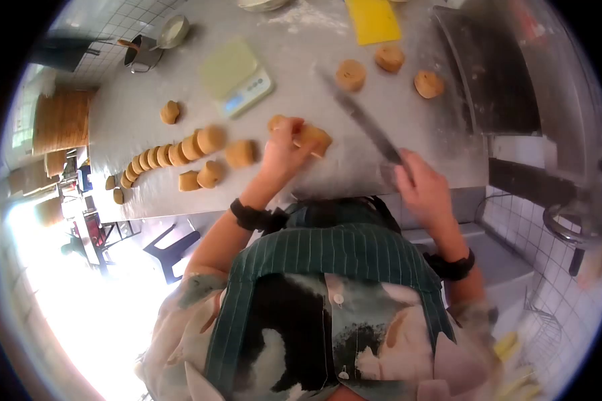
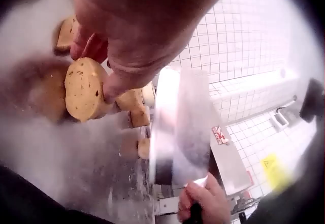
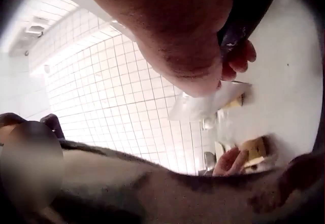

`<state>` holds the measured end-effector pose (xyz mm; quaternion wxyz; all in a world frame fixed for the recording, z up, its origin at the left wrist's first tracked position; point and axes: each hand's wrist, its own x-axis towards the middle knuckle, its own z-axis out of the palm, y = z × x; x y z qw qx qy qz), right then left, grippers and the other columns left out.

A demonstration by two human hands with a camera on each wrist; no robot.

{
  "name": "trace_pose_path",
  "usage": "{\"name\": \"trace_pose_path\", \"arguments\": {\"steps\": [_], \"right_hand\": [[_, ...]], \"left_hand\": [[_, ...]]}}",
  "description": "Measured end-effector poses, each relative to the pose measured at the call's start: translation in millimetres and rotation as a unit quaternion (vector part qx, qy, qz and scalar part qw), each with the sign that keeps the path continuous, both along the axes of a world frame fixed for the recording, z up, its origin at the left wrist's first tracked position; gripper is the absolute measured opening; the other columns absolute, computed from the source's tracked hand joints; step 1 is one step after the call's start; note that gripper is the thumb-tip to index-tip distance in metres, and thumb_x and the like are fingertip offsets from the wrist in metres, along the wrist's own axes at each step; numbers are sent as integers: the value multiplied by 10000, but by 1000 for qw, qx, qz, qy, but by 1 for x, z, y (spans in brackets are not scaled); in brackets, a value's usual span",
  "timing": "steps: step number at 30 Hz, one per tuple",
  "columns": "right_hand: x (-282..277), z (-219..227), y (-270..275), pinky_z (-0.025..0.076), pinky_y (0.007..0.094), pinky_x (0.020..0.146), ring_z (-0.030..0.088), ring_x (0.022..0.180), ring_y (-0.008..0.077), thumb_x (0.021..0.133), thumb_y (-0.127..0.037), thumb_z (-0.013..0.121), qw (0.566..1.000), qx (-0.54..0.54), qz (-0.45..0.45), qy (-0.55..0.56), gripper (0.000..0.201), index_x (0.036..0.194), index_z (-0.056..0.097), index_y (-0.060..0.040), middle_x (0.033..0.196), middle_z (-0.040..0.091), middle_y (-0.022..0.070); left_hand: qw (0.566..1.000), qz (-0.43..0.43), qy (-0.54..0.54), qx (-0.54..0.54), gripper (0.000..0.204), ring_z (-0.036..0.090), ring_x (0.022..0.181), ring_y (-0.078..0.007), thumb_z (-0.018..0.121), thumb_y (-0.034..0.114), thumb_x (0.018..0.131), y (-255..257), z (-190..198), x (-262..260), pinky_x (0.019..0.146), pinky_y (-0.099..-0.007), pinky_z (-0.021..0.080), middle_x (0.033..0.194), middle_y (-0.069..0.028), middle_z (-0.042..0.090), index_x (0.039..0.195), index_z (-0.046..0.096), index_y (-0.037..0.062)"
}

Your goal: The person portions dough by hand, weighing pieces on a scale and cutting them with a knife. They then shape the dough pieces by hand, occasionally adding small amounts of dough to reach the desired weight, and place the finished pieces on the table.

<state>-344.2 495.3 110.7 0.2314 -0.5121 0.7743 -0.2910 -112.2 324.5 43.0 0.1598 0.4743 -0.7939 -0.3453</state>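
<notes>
My left hand (image 1: 282,159) grips a thick tan piece of dough (image 1: 316,139) by its sides, low over the metal table (image 1: 354,170). Dark specks dot the round face of this dough piece (image 2: 84,89) in the left wrist view, where thumb and fingers press it from both sides. Another lump of dough (image 1: 276,122) shows just behind the fingers. In my right hand (image 1: 427,190) is the handle of a cleaver (image 1: 369,125). Its broad blade is raised to the right of the held dough, apart from it, pointing away to the upper left.
A curved row of dough pieces (image 1: 162,156) runs along the table's left side, with loose pieces beside it. A kitchen scale (image 1: 236,75) stands behind. Further right lie three dough pieces (image 1: 350,75) and a yellow sheet (image 1: 373,21). A dark panel (image 1: 491,70) borders the right.
</notes>
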Motion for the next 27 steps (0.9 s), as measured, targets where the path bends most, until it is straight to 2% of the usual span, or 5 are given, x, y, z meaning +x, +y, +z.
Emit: {"name": "trace_pose_path", "arguments": {"steps": [2,12,17,24,27], "right_hand": [[11,-4,-2,494,437,731,618,845,362,926,-205,511,995,-17,98,-23,287,1179,544,-72,953,647,166],[29,-4,-10,479,479,714,610,851,381,923,-182,473,983,103,152,-21,283,1183,499,-72,897,633,193],[38,-12,-33,460,513,670,594,816,424,891,-138,475,964,153,217,-27,183,1032,464,-21,838,620,216],[44,-29,-44,462,508,692,586,801,430,902,-165,476,978,88,190,-18,221,1100,485,-68,853,621,222],[34,-22,-27,462,498,688,595,792,434,897,-141,475,985,99,142,6,206,1071,494,-32,796,620,226]], "left_hand": [[999,4,-3,37,453,617,1003,-264,730,225,792,3,5,-1,872,-368,490,1104,-148,629,1154,555,17],[997,2,60,45,364,621,952,-315,690,154,785,10,0,6,814,-375,495,1058,-165,640,1114,584,39],[998,-30,33,54,383,615,1023,-285,706,151,784,4,1,7,870,-363,495,1079,-142,644,1114,569,17],[980,-169,57,-93,457,562,1037,-374,731,158,741,12,9,11,894,-421,462,1115,-166,583,1126,531,16],[982,-142,9,-126,533,545,1054,-388,750,177,723,17,4,5,894,-428,461,1162,-186,549,1165,495,25]]}}
